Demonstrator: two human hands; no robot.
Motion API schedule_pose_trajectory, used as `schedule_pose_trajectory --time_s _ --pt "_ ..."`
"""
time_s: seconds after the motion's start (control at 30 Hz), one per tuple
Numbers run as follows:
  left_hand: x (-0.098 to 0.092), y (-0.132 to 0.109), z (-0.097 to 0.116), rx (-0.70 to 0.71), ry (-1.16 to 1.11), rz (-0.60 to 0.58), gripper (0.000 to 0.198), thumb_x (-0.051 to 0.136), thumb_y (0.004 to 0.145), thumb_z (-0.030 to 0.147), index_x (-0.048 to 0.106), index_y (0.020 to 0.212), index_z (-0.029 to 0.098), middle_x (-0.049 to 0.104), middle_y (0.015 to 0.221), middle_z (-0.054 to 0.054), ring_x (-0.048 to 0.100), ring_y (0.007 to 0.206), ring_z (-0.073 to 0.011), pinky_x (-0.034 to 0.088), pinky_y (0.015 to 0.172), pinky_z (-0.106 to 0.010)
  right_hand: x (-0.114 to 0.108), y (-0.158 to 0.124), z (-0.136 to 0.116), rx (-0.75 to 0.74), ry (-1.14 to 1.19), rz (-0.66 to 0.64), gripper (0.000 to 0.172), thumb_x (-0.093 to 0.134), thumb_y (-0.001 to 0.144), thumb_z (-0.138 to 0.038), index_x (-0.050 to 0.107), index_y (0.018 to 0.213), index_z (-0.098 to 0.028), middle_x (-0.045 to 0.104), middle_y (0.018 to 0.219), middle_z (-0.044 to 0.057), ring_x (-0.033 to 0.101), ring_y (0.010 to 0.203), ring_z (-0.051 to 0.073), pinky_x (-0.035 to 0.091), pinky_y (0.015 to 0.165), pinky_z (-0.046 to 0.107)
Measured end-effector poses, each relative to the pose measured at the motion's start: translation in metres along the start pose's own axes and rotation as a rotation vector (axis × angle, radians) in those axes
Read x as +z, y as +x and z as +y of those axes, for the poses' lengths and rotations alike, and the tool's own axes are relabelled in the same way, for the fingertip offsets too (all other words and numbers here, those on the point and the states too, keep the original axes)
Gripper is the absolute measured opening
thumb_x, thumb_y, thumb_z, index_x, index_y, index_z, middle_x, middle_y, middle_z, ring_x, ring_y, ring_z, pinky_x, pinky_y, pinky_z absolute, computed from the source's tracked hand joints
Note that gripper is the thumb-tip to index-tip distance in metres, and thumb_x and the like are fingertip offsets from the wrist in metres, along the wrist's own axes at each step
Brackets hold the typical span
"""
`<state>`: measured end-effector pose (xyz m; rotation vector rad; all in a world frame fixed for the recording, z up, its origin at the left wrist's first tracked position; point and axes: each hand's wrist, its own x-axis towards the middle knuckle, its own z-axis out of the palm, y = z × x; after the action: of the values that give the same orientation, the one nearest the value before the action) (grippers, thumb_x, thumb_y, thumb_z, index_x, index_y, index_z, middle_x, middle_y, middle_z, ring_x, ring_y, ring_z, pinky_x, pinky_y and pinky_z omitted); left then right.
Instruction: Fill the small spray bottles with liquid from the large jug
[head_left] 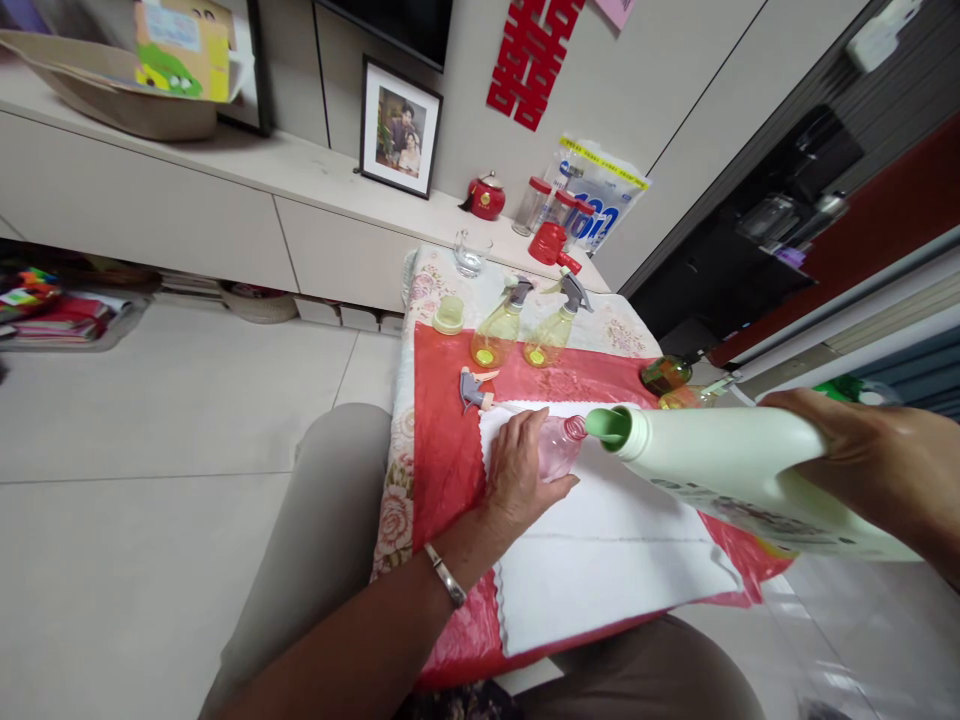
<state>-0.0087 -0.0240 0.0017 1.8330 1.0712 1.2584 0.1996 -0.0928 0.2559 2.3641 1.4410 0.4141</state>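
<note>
My left hand (517, 470) is wrapped round a small clear pink bottle (557, 450) with an open threaded neck. My right hand (885, 460) grips the handle of a large pale green jug (720, 445), tilted to the left. The jug's green spout (606, 426) is at the mouth of the pink bottle; I cannot make out any liquid running. A grey and peach spray head (474, 388) lies beyond my left hand. Behind it two yellow spray bottles (496, 330) stand upright beside a pale yellow cap (448, 315).
A white cloth (607, 570) lies over a red plastic sheet (446, 450) on the flowered tablecloth. A glass cup (469, 256) stands at the far edge. An amber bottle (666, 375) is at the right, near the jug. A cabinet (337, 235) runs behind.
</note>
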Motion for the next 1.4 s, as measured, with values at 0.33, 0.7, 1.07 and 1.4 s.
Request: schedule_pose_trajectory --time_s 0.33,0.7,1.07,1.4 --pt "0.000 -0.001 0.001 -0.005 -0.001 0.006 0.094 0.092 0.057 0.017 0.040 0.136 0.024 0.056 0.132 -0.011 0.055 0.125 -0.0342 0.047 0.108 -0.054 0.000 0.002 0.005 -0.062 -0.046 0.063 0.046 0.053 0.064 -0.049 0.071 0.105 -0.042 0.068 0.071 0.002 0.061 0.060 0.026 0.041 0.053 0.032" --pt "0.000 -0.001 0.001 -0.001 0.013 0.001 0.095 0.092 0.057 0.018 0.040 0.136 0.020 0.057 0.132 -0.013 0.054 0.126 -0.0340 0.046 0.109 -0.053 -0.005 0.000 0.001 -0.082 -0.068 0.065 0.049 0.053 0.061 -0.048 0.070 0.107 -0.042 0.069 0.072 0.000 0.063 0.061 0.026 0.041 0.052 0.032" --pt "0.001 -0.001 0.000 -0.003 0.011 -0.001 0.095 0.092 0.058 0.019 0.039 0.137 0.023 0.056 0.133 -0.013 0.054 0.127 -0.0345 0.046 0.109 -0.055 -0.009 0.000 0.000 -0.056 -0.078 0.049 0.047 0.050 0.059 -0.044 0.070 0.102 -0.044 0.072 0.077 -0.001 0.065 0.066 0.028 0.041 0.054 0.033" --pt "-0.001 -0.001 0.002 -0.006 0.003 -0.001 0.094 0.092 0.058 0.018 0.040 0.137 0.021 0.056 0.134 -0.013 0.053 0.128 -0.0340 0.045 0.111 -0.053 -0.013 -0.001 -0.006 -0.057 -0.077 0.040 0.043 0.049 0.059 -0.045 0.068 0.098 -0.042 0.071 0.078 -0.002 0.065 0.068 0.028 0.042 0.056 0.034"
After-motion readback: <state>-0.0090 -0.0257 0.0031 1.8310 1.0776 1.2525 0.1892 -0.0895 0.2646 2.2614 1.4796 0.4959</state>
